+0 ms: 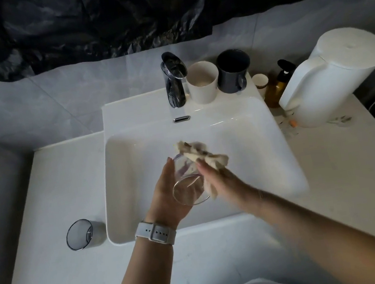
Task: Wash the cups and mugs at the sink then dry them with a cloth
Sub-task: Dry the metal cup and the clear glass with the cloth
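Nearest the lens, low in the frame, two bare forearms reach up over the white countertop [53, 187] toward the big white sink [269, 153] at centre. At upper right stands a white kettle [333, 79], the largest loose item, with an amber pump bottle [276, 88] and a small jar [260, 81] tucked just left of it. Behind the basin, right of the dark faucet [173, 80], a white cup [202, 81] and a grey mug [233, 70] stand upright side by side. At lower left a smoky tumbler [80, 233] rests on the counter just beside the sink's corner. Over the basin, the left hand [167, 194], a pale watch [155, 232] on its wrist, cups a clear glass [188, 183] from the left, fingers curled round its wall; the glass lies tilted, its long axis running up-frame, one round end facing the camera. The right hand [216, 176], blurred, has its fingers closed on a beige cloth [204, 156] pressed against the glass's right side and draped over its far end. Drying this glass seems to be the step in hand; the cloth hand sits right of the glass, so wiping would likely work leftward round it or along that axis.
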`<state>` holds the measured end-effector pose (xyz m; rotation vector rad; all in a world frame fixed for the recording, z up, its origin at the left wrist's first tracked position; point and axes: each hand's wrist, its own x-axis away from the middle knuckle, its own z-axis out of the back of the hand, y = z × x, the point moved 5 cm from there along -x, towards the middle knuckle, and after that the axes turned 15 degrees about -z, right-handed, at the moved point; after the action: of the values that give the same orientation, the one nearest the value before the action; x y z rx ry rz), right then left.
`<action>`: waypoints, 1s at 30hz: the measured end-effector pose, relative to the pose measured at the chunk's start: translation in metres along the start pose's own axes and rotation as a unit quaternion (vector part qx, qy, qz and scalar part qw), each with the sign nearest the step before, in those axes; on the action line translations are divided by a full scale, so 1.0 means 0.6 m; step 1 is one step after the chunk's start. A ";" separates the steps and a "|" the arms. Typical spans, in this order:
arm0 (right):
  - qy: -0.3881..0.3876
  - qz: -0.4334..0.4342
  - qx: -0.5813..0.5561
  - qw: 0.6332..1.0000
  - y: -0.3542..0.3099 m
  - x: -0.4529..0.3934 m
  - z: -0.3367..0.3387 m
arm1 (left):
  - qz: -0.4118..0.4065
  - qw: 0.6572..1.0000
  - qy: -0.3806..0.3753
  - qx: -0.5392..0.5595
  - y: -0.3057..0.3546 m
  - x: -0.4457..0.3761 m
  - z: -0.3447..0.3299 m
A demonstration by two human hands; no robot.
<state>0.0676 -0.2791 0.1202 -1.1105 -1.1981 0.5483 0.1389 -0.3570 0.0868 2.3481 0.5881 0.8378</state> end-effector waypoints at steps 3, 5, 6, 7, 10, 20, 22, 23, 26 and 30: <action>-0.012 0.049 0.010 0.999 0.003 0.024 -0.024 | 0.004 1.000 0.009 -0.025 -0.005 0.000 0.015; -0.037 0.030 -0.005 0.999 -0.003 0.007 -0.010 | -0.015 0.999 0.035 -0.019 -0.003 0.000 0.005; -0.058 0.014 -0.037 0.998 -0.006 0.001 0.001 | -0.032 0.997 0.058 -0.032 -0.001 0.000 -0.001; -0.076 -0.007 -0.076 0.994 -0.003 -0.004 0.012 | -0.048 0.995 0.070 -0.047 0.002 -0.003 -0.006; -0.055 -0.079 -0.183 0.978 0.005 -0.026 0.023 | -0.070 0.987 0.060 -0.132 0.008 -0.006 -0.018; 0.005 -0.153 -0.330 0.931 0.041 -0.020 0.008 | -0.174 0.847 -0.035 -0.502 0.031 -0.018 -0.024; 0.030 -0.159 -0.336 0.928 0.039 -0.021 0.010 | -0.174 0.848 -0.025 -0.500 0.036 -0.022 -0.026; 0.036 -0.158 -0.337 0.928 0.040 -0.025 0.009 | -0.186 0.867 -0.005 -0.463 0.039 -0.022 -0.027; 0.067 -0.151 -0.371 0.914 0.039 -0.036 0.006 | -0.224 0.883 0.091 -0.402 0.049 -0.021 -0.009; 0.185 -0.090 -0.364 0.908 0.037 -0.040 0.024 | -0.182 0.901 0.157 -0.361 0.049 0.038 0.020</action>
<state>0.0507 -0.2845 0.0893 -1.6180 -1.1714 -0.2909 0.1691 -0.3702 0.1073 1.3902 0.6725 1.0379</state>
